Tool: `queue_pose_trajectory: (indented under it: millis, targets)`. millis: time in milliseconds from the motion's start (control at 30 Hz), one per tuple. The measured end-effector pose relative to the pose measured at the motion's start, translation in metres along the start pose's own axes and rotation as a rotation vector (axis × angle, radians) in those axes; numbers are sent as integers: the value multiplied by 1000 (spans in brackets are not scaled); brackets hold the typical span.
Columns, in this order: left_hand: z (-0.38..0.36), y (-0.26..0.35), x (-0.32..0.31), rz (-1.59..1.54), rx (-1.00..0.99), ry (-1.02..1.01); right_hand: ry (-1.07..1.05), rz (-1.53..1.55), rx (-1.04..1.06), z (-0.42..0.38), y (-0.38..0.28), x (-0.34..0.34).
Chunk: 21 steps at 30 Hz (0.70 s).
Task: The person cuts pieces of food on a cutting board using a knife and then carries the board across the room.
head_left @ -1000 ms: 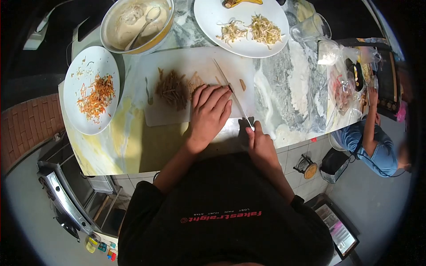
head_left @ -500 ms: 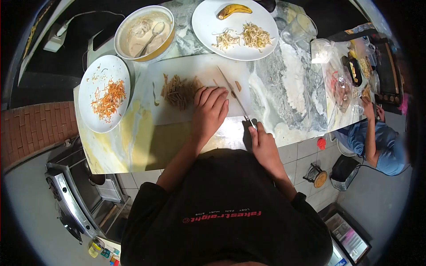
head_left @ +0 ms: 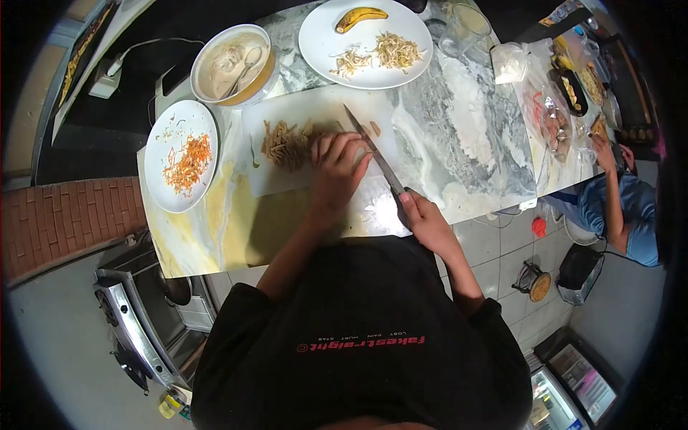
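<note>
A white cutting board point(head_left: 287, 183) lies on the counter with a heap of thin brown strips point(head_left: 285, 145) on its left half. My left hand point(head_left: 338, 163) rests at the right end of the heap, its fingers curled down over brown food that they mostly hide. In my right hand point(head_left: 428, 222) is the handle of a long knife point(head_left: 385, 168). Its blade slants up and to the left, with its flat close beside my left fingertips. A few small brown offcuts point(head_left: 375, 128) lie just right of the blade.
Left of the board stand a white plate of shredded orange food point(head_left: 153, 168) and a bowl of pale batter with a spoon point(head_left: 268, 75). Behind it, a large plate point(head_left: 322, 43) bears a banana and bean sprouts. A person in blue point(head_left: 623, 215) works at the far right.
The knife has swung more upright, its blade now nearer my left fingers. My left hand stays over the brown food. The whole view has shifted slightly.
</note>
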<state>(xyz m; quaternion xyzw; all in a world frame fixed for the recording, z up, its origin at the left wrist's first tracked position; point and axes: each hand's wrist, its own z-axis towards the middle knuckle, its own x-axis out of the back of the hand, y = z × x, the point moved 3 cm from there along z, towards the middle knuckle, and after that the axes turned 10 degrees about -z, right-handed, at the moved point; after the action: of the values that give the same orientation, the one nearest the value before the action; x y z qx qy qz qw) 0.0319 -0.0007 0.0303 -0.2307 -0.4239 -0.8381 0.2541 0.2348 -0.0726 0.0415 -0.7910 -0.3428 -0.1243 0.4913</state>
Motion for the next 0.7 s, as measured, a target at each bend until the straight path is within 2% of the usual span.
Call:
queue_pose_trajectory:
  millis: [267, 433, 500, 533, 633, 700]
  targets:
    - [-3, -10, 5, 36, 15, 36, 4, -22, 37, 10, -13, -6]
    - [-3, -8, 1, 56, 8, 47, 4, 39, 49, 10, 3, -5]
    - [0, -7, 5, 27, 15, 11, -307, 354, -264, 8, 3, -4]
    - [-3, -9, 5, 30, 22, 12, -314, 351, -266, 7, 3, -6]
    - [-7, -15, 6, 51, 48, 41, -257, 350, -169, 2, 4, -8]
    - [-13, -15, 12, 100, 51, -1, -103, 163, -57, 1, 13, -11]
